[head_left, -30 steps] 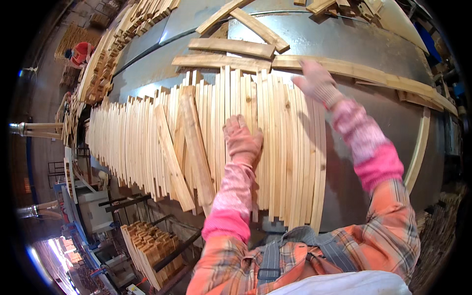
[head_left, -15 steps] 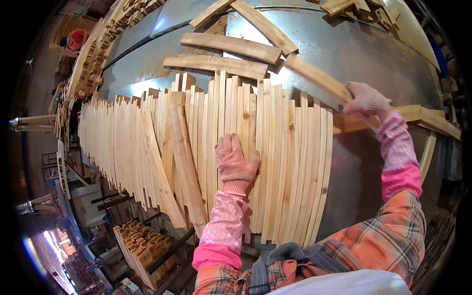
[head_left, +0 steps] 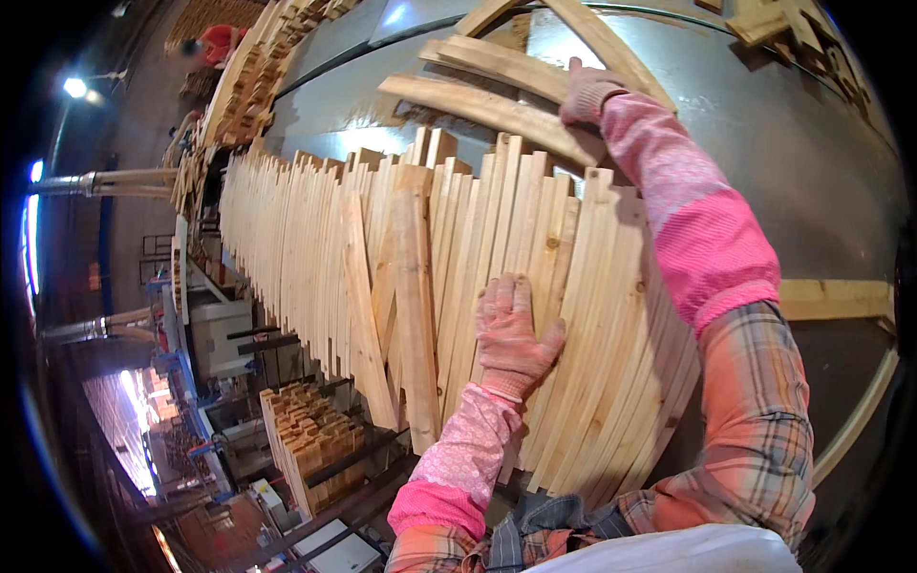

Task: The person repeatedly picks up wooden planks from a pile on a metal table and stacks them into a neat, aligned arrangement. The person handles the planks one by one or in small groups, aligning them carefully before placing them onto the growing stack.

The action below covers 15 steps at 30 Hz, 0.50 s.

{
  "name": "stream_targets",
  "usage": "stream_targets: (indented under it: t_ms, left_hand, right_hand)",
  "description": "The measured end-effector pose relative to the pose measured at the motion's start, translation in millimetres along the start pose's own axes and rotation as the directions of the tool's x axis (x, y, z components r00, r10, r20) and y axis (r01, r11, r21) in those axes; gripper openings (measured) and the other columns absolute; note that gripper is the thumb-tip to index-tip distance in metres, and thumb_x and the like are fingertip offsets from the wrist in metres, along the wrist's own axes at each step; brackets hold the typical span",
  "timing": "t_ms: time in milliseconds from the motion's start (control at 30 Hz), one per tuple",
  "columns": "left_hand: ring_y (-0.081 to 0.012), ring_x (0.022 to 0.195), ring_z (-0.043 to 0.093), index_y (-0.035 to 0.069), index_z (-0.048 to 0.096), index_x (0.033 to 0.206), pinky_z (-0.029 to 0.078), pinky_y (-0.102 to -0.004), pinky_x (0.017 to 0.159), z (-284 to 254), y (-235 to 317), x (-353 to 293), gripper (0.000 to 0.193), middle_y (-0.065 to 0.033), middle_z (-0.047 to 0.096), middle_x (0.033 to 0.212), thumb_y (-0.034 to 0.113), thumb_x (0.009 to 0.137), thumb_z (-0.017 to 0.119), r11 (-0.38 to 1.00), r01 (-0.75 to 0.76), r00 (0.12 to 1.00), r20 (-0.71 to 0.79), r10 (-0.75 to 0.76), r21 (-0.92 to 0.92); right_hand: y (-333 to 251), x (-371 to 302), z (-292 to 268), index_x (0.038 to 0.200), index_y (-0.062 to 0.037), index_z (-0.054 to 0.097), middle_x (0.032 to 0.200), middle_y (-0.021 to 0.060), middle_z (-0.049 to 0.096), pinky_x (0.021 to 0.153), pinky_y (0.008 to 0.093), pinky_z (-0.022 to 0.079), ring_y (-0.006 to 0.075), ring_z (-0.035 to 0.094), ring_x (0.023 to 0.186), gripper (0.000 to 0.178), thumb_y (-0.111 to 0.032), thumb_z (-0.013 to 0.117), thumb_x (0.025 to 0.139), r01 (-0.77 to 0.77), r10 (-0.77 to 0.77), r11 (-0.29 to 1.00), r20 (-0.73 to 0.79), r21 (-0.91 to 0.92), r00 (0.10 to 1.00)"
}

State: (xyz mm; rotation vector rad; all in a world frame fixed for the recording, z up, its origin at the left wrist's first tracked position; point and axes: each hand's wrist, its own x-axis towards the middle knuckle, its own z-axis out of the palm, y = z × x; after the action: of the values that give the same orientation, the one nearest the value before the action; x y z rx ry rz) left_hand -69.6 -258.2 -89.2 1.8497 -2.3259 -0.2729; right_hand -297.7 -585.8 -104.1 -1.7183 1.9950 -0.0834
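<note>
My left hand (head_left: 517,334), in a dusty pinkish work glove, lies flat with fingers stretched on a row of pale wooden strips (head_left: 592,353). The strips lie side by side, their ends uneven. Beyond the row, my right hand (head_left: 589,91), gloved alike, is closed round the right end of a wooden plank (head_left: 506,67). This plank overlaps another beneath it; part of the grip is hidden. Just nearer lies a separate plank (head_left: 492,115). Two loose boards, a wide one (head_left: 414,306) and a narrower one (head_left: 368,315), rest across the row left of my left hand.
The row sits on a grey metal table (head_left: 726,115). A diagonal plank (head_left: 621,48) lies past my right hand, offcuts (head_left: 774,29) at the far right. A wooden bar (head_left: 831,299) is at the right. Stacked wood (head_left: 310,439) stands lower left; a person in red (head_left: 222,43) is far left.
My right hand has swung its plank from the right to the far side, onto the loose planks. My left hand stays flat on the strips. The view has shifted, moving the row rightward.
</note>
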Motion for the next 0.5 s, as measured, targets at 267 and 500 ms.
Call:
stream_targets:
  t_ms: [267,500]
  left_hand:
    - [-0.0465,0.140,0.040,-0.007,0.051,0.143,0.031,-0.0566,0.119,-2.7,3.6,0.3,0.082,-0.0269,0.046,0.149,0.041,0.081,0.072,0.999,0.024,1.000,0.002,-0.024,-0.042]
    - [-0.0460,0.139,0.041,-0.007,0.051,0.142,0.031,-0.0562,0.118,-4.6,1.8,1.7,0.081,-0.0269,0.046,0.149,0.040,0.080,0.074,0.998,0.010,1.000,-0.018,-0.011,-0.064]
  right_hand:
    - [8.6,22.3,2.4,0.144,0.0002,0.043,0.127,0.0272,0.067,0.099,0.0493,0.055,0.0418,0.067,0.118,0.080,-0.016,0.079,0.074,0.116,-0.128,0.984,-0.087,-0.137,0.988]
    - [-28.9,-37.5,-67.3,0.111,0.0061,0.067,0.099,0.0275,0.074,0.093,0.0440,0.058,0.0409,0.073,0.098,0.048,-0.016,0.079,0.070,0.268,-0.284,0.949,0.077,0.168,0.956]
